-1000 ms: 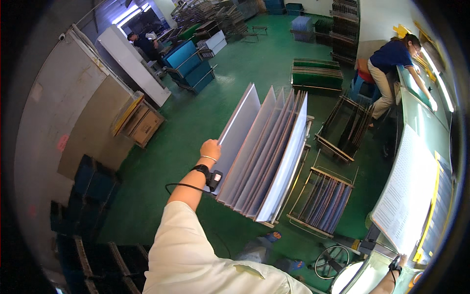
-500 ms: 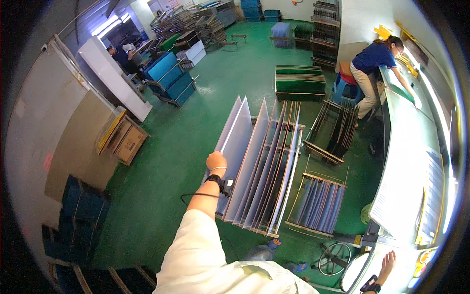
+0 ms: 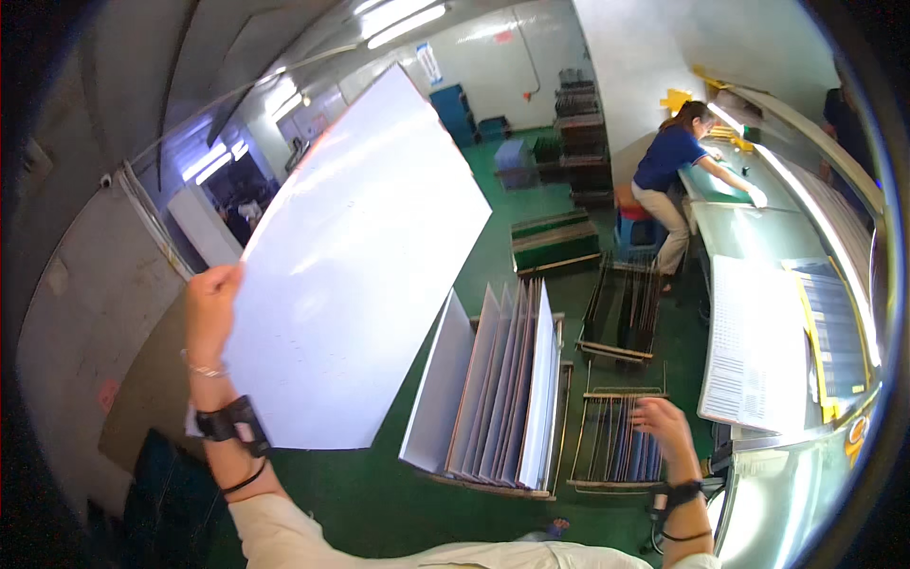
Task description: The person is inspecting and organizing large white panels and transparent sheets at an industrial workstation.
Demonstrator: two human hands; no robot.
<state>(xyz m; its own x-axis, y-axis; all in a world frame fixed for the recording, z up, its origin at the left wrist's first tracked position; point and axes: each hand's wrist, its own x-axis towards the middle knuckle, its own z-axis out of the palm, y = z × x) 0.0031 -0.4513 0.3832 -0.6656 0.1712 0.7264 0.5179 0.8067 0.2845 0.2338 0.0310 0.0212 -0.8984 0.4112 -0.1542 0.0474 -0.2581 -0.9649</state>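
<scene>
My left hand is closed on the edge of a large white panel, raised and tilted, its thin edges showing a coppery tint. Below and to the right of that panel stands a floor rack with several upright white panels in its slots. My right hand holds nothing; its slightly bent fingers are apart and somewhat blurred. It is over a smaller rack of thin dark panels, and I cannot tell whether it touches them.
At right runs a lit glass-topped bench with a printed white sheet and a yellow-edged frame. A co-worker sits at its far end. More racks stand ahead, including a dark one and a green one.
My left hand has lifted the white panel up out of the larger rack and to the left. My right hand has moved from beside the bench to over the smaller rack. My view has tilted up.
</scene>
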